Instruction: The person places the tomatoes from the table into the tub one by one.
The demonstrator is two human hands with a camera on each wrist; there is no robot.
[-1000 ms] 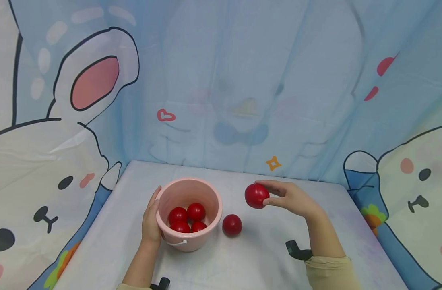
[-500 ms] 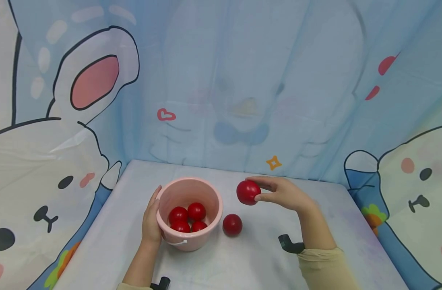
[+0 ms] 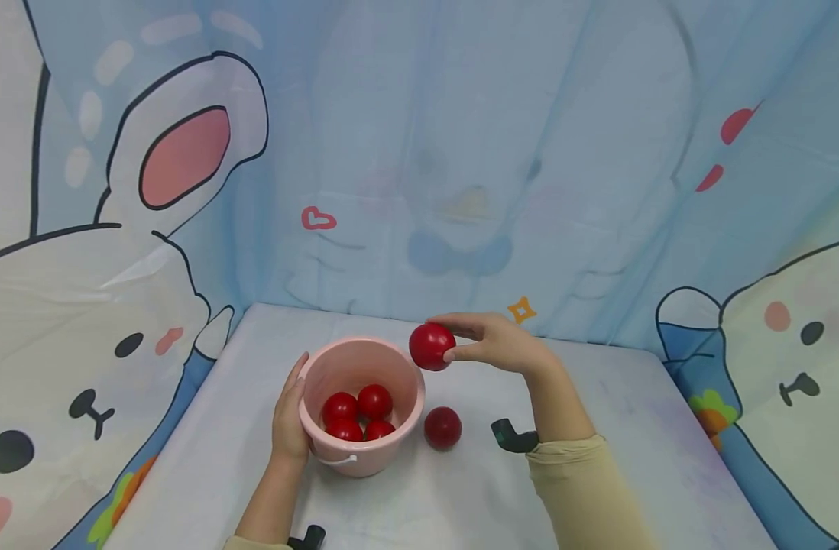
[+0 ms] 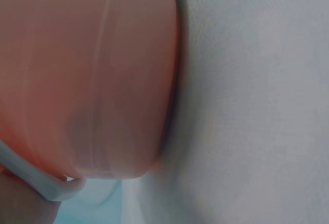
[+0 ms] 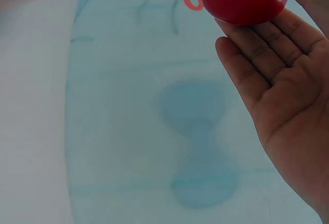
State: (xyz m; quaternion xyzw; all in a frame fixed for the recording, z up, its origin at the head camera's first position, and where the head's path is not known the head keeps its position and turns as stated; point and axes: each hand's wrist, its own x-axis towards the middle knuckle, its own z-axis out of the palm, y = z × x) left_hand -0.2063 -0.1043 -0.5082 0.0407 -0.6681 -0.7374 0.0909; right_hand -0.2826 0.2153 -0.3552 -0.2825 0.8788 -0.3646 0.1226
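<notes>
A pink bucket [image 3: 371, 462] with a white handle [image 3: 338, 461] stands on the white table, several red tomatoes [image 3: 374, 401] at its bottom. My left hand [image 3: 289, 420] rests along the bucket's left outer wall, fingers pointing up toward the rim. In the left wrist view the bucket wall [image 4: 103, 80] fills the left side and hides most of that hand. Between thumb and fingers my right hand [image 3: 498, 342] holds a tomato [image 3: 430, 347] beside the bucket's upper right rim; a bit of its green stem shows in the right wrist view. One more tomato [image 3: 442, 428] lies on the table, right of the bucket.
The white tabletop [image 3: 633, 458] stretches out to the right and in front of the bucket. Blue cloth [image 3: 461, 153] with cartoon prints hangs behind the table and along both sides.
My right hand has carried its tomato leftward and slightly up, from the right of the bucket to its rim. My left hand, the bucket and the tomato on the table have stayed put.
</notes>
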